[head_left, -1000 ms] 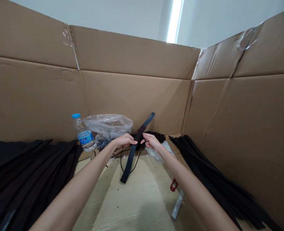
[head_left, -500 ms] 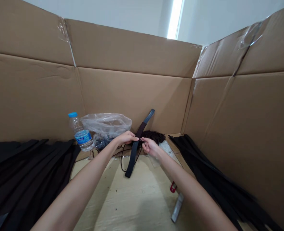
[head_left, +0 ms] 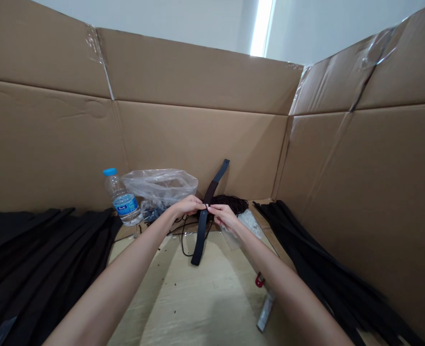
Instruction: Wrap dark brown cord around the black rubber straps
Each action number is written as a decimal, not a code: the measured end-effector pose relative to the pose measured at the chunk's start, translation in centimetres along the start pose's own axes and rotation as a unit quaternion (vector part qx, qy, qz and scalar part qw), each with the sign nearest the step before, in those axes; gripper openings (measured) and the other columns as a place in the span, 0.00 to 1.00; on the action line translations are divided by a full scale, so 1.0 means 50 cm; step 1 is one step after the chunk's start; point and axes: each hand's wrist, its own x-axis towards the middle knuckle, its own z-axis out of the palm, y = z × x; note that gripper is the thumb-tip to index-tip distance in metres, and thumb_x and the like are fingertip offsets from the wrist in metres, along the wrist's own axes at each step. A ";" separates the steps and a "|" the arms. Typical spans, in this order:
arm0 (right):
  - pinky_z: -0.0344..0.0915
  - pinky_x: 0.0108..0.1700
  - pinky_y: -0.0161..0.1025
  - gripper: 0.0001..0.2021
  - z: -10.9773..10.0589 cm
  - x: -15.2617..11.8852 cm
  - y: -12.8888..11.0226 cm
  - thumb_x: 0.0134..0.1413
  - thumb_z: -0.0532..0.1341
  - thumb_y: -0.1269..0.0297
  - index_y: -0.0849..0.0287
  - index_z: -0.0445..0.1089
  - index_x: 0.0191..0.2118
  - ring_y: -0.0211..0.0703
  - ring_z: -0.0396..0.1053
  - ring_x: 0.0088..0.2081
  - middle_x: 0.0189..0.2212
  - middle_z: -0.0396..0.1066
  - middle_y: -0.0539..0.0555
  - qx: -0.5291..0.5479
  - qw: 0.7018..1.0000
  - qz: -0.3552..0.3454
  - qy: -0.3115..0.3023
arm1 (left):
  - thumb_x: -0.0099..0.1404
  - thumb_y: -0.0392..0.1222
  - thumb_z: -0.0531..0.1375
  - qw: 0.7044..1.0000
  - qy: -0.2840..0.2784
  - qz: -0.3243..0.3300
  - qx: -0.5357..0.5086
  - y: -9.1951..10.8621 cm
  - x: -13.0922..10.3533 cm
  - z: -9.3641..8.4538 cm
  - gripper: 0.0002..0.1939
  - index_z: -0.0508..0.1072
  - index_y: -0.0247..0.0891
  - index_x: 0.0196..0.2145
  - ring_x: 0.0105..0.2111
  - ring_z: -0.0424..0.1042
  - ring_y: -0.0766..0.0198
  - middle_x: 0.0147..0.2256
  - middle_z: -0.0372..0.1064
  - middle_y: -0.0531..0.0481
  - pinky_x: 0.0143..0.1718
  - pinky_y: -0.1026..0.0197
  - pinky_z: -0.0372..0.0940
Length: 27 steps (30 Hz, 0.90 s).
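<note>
A long dark strap (head_left: 199,240), bluish-black with a brown-black middle section, stands tilted between my hands, its upper end against the cardboard. My left hand (head_left: 188,206) is closed in a pinch at the strap's left edge, where a thin black cord (head_left: 182,240) crosses the strap. From the other side, my right hand (head_left: 226,216) pinches the cord, its fingertips almost meeting those of the left. The cord hangs in a loop below, left of the strap. Behind the hands lies a bundle of dark cord (head_left: 234,203), partly covered.
Cardboard walls (head_left: 198,144) enclose the wooden work surface (head_left: 183,307). A water bottle (head_left: 126,204) and a clear plastic bag (head_left: 162,185) stand at the back left. Dark strips lie in piles left (head_left: 54,259) and right (head_left: 306,254). A metal piece (head_left: 265,312) and a red item (head_left: 259,280) lie near my right forearm.
My right hand has moved slightly left and up, its fingertips now over the strap by the left hand's. The strap has become a little more upright, its lower end shifting right.
</note>
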 end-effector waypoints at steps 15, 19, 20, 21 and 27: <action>0.53 0.16 0.25 0.12 0.009 0.012 -0.006 0.62 0.59 0.64 0.65 0.67 0.29 0.25 0.53 0.14 0.18 0.60 0.42 -0.105 0.990 -0.014 0.093 | 0.44 0.70 0.62 0.990 0.126 0.016 -0.068 0.014 0.004 0.033 0.31 0.63 0.37 0.11 0.13 0.49 0.71 0.10 0.51 0.57 0.17 0.63 0.43; 0.54 0.16 0.26 0.13 0.004 0.010 -0.027 0.62 0.59 0.63 0.64 0.66 0.28 0.26 0.53 0.15 0.17 0.59 0.41 -0.104 0.982 -0.045 0.153 | 0.47 0.61 0.65 0.969 0.189 0.046 -0.154 0.031 -0.011 0.034 0.22 0.74 0.36 0.24 0.29 0.69 0.62 0.26 0.73 0.49 0.29 0.65 0.59; 0.54 0.16 0.26 0.13 0.001 0.009 -0.036 0.61 0.59 0.63 0.64 0.66 0.28 0.26 0.54 0.15 0.18 0.59 0.41 -0.101 0.979 -0.055 0.171 | 0.50 0.58 0.65 0.962 0.199 0.053 -0.180 0.034 -0.020 0.033 0.21 0.75 0.37 0.30 0.36 0.70 0.60 0.33 0.75 0.47 0.34 0.64 0.61; 0.55 0.17 0.26 0.12 -0.003 0.009 -0.047 0.61 0.59 0.62 0.64 0.66 0.28 0.26 0.54 0.15 0.18 0.59 0.42 -0.098 0.975 -0.066 0.190 | 0.52 0.56 0.64 0.955 0.205 0.059 -0.208 0.036 -0.029 0.031 0.20 0.75 0.39 0.36 0.42 0.70 0.58 0.39 0.76 0.46 0.39 0.64 0.61; 0.53 0.17 0.26 0.11 -0.031 0.012 -0.156 0.61 0.59 0.64 0.64 0.64 0.29 0.26 0.52 0.15 0.19 0.59 0.42 -0.082 0.943 -0.141 0.292 | 0.60 0.44 0.54 0.920 0.172 0.048 -0.349 0.041 -0.091 0.024 0.17 0.71 0.36 0.45 0.42 0.73 0.58 0.38 0.76 0.42 0.47 0.58 0.63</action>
